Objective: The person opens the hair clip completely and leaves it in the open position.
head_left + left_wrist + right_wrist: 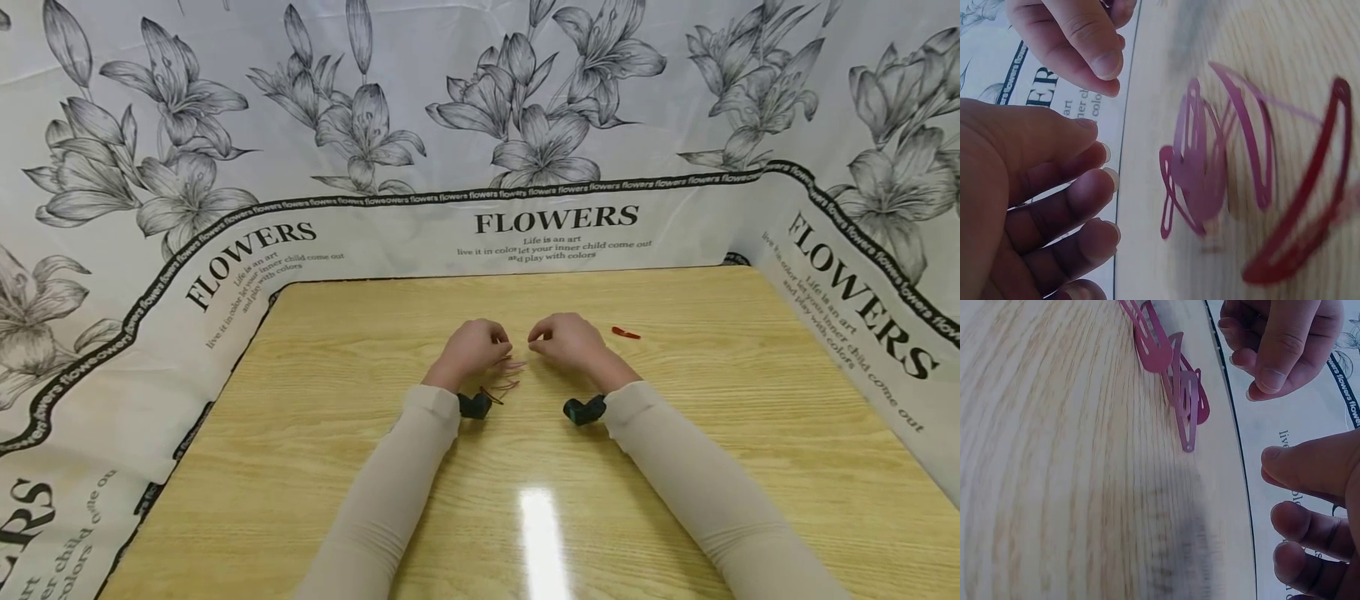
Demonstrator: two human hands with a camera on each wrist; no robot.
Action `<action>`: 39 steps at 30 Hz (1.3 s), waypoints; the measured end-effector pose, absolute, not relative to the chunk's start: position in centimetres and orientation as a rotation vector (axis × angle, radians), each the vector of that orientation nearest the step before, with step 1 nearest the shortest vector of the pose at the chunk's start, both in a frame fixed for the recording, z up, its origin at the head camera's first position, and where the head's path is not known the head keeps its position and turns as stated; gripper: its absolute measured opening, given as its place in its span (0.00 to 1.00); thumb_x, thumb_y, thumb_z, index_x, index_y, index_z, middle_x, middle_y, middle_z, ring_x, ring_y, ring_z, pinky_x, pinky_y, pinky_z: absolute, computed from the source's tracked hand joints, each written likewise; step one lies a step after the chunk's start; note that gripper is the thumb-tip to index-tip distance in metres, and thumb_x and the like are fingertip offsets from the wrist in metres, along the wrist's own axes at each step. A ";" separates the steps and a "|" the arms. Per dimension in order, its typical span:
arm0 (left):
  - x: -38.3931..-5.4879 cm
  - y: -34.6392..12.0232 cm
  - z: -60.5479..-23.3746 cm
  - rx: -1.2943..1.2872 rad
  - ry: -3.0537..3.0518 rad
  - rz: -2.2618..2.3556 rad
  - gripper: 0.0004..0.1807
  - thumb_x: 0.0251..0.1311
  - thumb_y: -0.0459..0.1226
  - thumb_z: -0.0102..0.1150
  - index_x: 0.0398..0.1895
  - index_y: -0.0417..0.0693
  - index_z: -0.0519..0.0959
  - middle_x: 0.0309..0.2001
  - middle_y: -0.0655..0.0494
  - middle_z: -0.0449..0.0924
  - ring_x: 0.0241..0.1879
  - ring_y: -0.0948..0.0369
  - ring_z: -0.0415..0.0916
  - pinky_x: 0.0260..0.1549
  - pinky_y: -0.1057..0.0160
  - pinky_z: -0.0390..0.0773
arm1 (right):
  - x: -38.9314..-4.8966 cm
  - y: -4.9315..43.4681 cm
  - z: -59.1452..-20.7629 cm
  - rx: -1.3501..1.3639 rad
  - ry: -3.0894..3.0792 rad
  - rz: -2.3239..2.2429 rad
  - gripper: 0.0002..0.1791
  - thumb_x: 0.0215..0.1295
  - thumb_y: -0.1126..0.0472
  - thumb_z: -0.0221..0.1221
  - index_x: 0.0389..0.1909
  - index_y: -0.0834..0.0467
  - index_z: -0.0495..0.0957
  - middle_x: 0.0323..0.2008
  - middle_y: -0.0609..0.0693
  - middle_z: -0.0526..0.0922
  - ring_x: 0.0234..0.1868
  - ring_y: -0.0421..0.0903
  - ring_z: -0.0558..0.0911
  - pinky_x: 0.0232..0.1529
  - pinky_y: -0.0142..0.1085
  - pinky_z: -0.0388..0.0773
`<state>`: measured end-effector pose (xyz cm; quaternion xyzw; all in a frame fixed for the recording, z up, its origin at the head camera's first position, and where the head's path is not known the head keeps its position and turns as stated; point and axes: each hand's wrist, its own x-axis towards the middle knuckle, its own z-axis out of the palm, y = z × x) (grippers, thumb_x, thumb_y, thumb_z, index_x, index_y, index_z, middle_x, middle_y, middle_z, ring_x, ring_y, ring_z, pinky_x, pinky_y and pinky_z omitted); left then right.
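My left hand [472, 346] is held over the table just left of centre, its fingers loosely bent with nothing between them. Facing it across a small gap is my right hand [573, 342], thumb and fingers also bent and bare. Below and beside the left hand lies a loose cluster of snap hair clips [510, 364], partly hidden by that hand in the head view. The left wrist view shows pale pink clips [1200, 181] overlapping, a magenta clip [1249, 131] and a dark red clip [1266, 270]. In the right wrist view, a pink clip [1157, 356] overlaps others.
A separate red hair clip [626, 332] lies on the wood-grain table [337, 333], right of the right hand. A dark device [585, 409] sits at the right wrist, and a similar device [474, 406] at the left. Flower-printed cloth [405, 237] borders the table's back and sides.
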<state>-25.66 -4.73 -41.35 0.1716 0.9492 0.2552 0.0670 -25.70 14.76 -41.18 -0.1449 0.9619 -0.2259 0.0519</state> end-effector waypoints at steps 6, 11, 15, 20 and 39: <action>-26.0 -3.7 -41.0 0.540 2.846 0.779 0.11 0.67 0.44 0.55 0.39 0.50 0.84 0.34 0.57 0.83 0.31 0.61 0.76 0.34 0.61 0.77 | -25.6 15.7 -40.7 -0.430 2.947 -0.666 0.12 0.66 0.51 0.59 0.45 0.50 0.85 0.38 0.49 0.83 0.35 0.47 0.78 0.34 0.39 0.73; -26.1 -3.1 -41.2 0.546 2.842 0.787 0.11 0.67 0.44 0.55 0.40 0.50 0.84 0.35 0.58 0.83 0.30 0.62 0.77 0.34 0.62 0.77 | -25.5 16.5 -40.5 -0.419 2.956 -0.654 0.12 0.66 0.52 0.59 0.45 0.51 0.85 0.38 0.50 0.83 0.35 0.47 0.78 0.34 0.39 0.72; -26.1 -2.5 -41.0 0.573 2.846 0.777 0.12 0.67 0.45 0.55 0.40 0.50 0.84 0.34 0.58 0.82 0.29 0.62 0.76 0.32 0.63 0.76 | -25.4 17.1 -40.4 -0.404 2.970 -0.650 0.12 0.66 0.52 0.59 0.45 0.51 0.85 0.38 0.51 0.82 0.35 0.47 0.77 0.33 0.38 0.71; -26.4 -1.7 -40.8 0.591 2.855 0.768 0.12 0.67 0.46 0.55 0.39 0.50 0.84 0.34 0.59 0.82 0.30 0.62 0.76 0.33 0.63 0.76 | -25.6 17.8 -40.4 -0.389 2.999 -0.653 0.11 0.66 0.51 0.59 0.44 0.50 0.85 0.37 0.51 0.82 0.33 0.47 0.77 0.31 0.38 0.70; -26.9 1.0 -40.5 0.595 2.850 0.757 0.13 0.68 0.47 0.54 0.37 0.52 0.84 0.33 0.60 0.82 0.31 0.62 0.76 0.36 0.62 0.76 | -25.8 21.1 -40.6 -0.307 3.041 -0.662 0.13 0.66 0.52 0.58 0.45 0.52 0.84 0.37 0.53 0.82 0.33 0.48 0.77 0.30 0.38 0.71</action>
